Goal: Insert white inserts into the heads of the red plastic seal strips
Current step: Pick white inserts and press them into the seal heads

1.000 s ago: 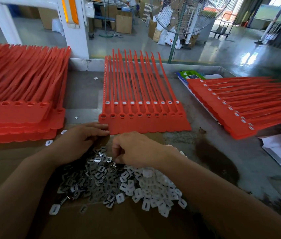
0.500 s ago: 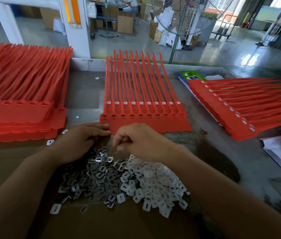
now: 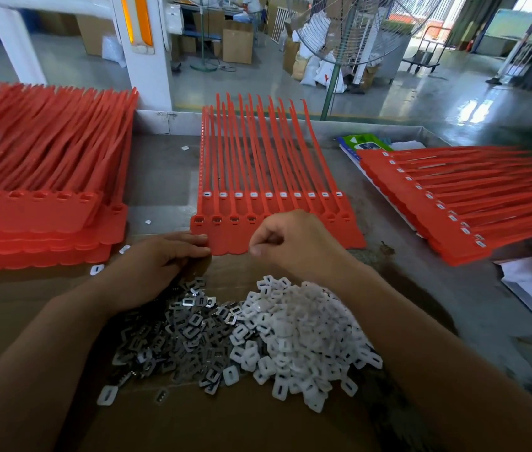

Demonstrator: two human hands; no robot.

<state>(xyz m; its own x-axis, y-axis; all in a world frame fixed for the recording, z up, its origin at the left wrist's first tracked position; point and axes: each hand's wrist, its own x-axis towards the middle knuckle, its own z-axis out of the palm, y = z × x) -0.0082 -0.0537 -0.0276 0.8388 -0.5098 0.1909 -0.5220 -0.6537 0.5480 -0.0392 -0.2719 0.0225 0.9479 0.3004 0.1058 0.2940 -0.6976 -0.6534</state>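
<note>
Change since earlier frame: the right hand (image 3: 294,243) has risen off the loose parts and moved forward to the near edge of the centre sheet of red seal strips (image 3: 277,197); the left hand (image 3: 163,262) has stayed in place.
Right hand state: fingers curled, thumb and forefinger pinched together; whether an insert sits in the pinch cannot be told, as it is hidden.
Left hand state: flat, palm down, fingers extended, fingertips touching the sheet's near left corner; holding nothing visible.
Task parts: white inserts (image 3: 300,324) lie heaped on the cardboard (image 3: 192,425) just below the right hand, touching a pile of grey metal clips (image 3: 173,331) on their left.
Sheet state: the upper row of heads shows white fills; the lower row of head pockets (image 3: 233,219) appears open, partly covered by the right hand.
Risk, mix-up: the two piles overlap, so a metal clip may be picked instead of an insert.
Risk, misfit: a tilted insert may jam or sit proud in its pocket.
Risk, shift: pressing down may slide the sheet if the left hand lifts.
Risk, drop: a small insert can slip out; strays (image 3: 97,269) already lie on the table (image 3: 160,177).
</note>
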